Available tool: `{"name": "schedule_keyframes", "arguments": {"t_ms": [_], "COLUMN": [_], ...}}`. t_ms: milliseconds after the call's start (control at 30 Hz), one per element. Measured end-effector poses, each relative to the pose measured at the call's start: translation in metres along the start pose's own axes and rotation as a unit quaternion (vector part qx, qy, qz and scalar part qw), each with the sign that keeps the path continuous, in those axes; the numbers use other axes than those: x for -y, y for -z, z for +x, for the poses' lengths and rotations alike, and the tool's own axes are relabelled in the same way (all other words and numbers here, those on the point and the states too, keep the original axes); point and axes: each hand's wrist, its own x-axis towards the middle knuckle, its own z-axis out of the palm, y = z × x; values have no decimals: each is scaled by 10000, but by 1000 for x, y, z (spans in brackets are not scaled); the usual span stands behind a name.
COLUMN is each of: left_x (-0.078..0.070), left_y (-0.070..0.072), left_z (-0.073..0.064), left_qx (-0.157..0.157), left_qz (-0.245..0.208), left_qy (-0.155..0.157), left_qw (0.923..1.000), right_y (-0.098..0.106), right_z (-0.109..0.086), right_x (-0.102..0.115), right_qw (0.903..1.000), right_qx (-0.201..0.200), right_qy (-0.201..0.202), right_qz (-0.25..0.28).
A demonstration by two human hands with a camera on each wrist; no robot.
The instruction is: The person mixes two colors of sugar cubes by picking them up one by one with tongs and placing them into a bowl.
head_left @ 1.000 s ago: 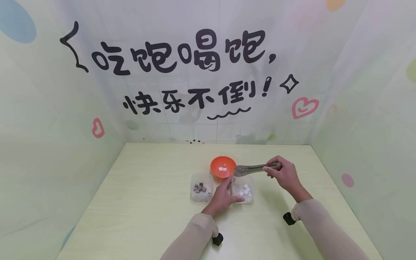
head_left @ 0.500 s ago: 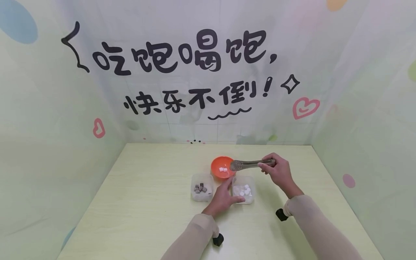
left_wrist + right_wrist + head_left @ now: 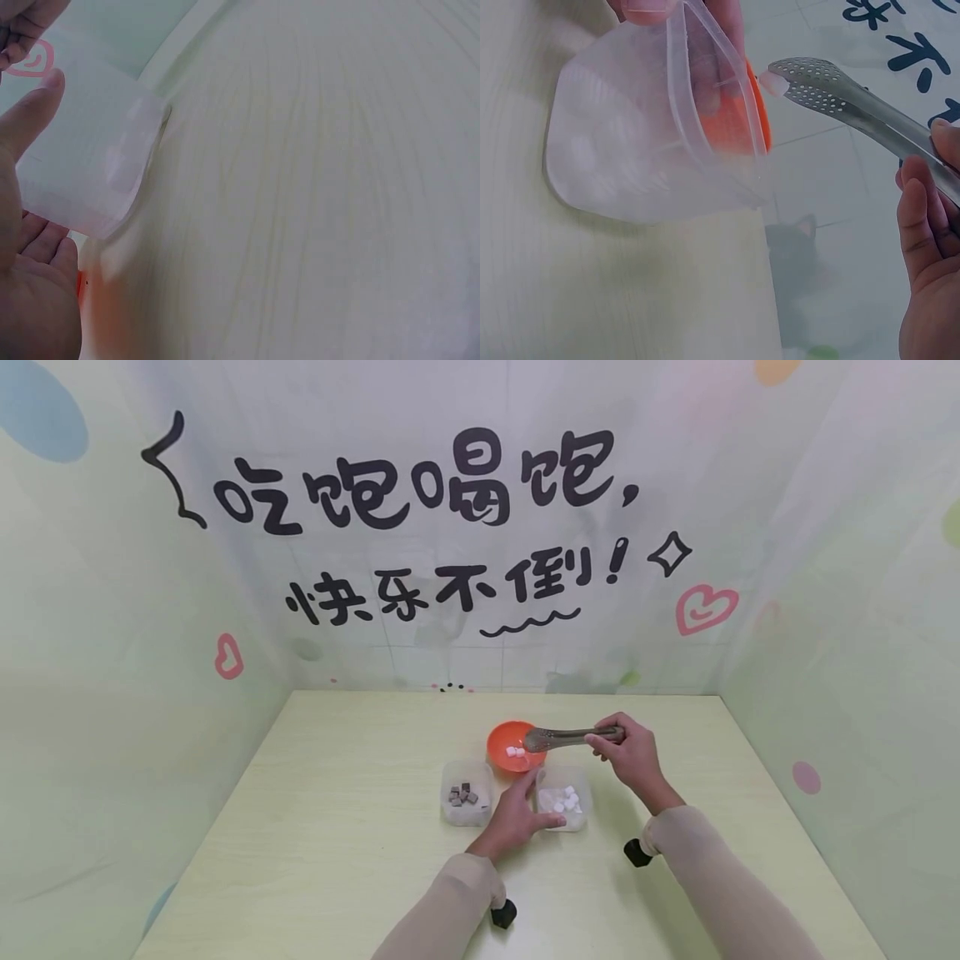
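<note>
My right hand [image 3: 636, 758] grips metal tongs [image 3: 566, 738] by the handles, and their perforated tips reach over the right side of an orange bowl [image 3: 498, 758]. In the right wrist view, a small white piece [image 3: 774, 83] is pinched at the tips. White cubes [image 3: 515, 752] lie in the bowl. My left hand [image 3: 515, 817] holds a clear plastic container [image 3: 584, 782] by its side, thumb on the near wall and fingers round the left. Several white cubes [image 3: 571, 796] sit inside it. The left wrist view shows this container [image 3: 97, 150] between thumb and fingers.
A second clear plastic container [image 3: 467, 772] with several brown cubes [image 3: 462, 795] stands left of my left hand. The bowl is just behind the two containers. Pale wood-look tabletop [image 3: 337, 802] extends to a printed wall cloth [image 3: 420, 652] at the back and sides.
My right hand has moved left with the tongs, bringing the tips from the bowl's right edge to over its inside. My left hand keeps its hold on the container.
</note>
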Motion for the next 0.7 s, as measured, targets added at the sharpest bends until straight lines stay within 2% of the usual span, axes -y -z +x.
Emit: {"name": "schedule_keyframes", "arguments": {"t_ms": [300, 533, 700], "left_x": [-2, -3, -3], "left_y": [0, 0, 0], "left_z": [-1, -1, -1], "left_qx": [26, 37, 1], "left_qz": [-26, -5, -3], "left_qy": [69, 51, 82], "left_qw": [10000, 10000, 10000], "right_y": [-1, -1, 5], "right_z": [0, 5, 2], "right_x": [0, -30, -35], "right_qw": [9997, 9996, 9996], "right_qx": [-43, -38, -11], "right_qy": [-142, -266, -266], "right_qz": [-202, -77, -13]}}
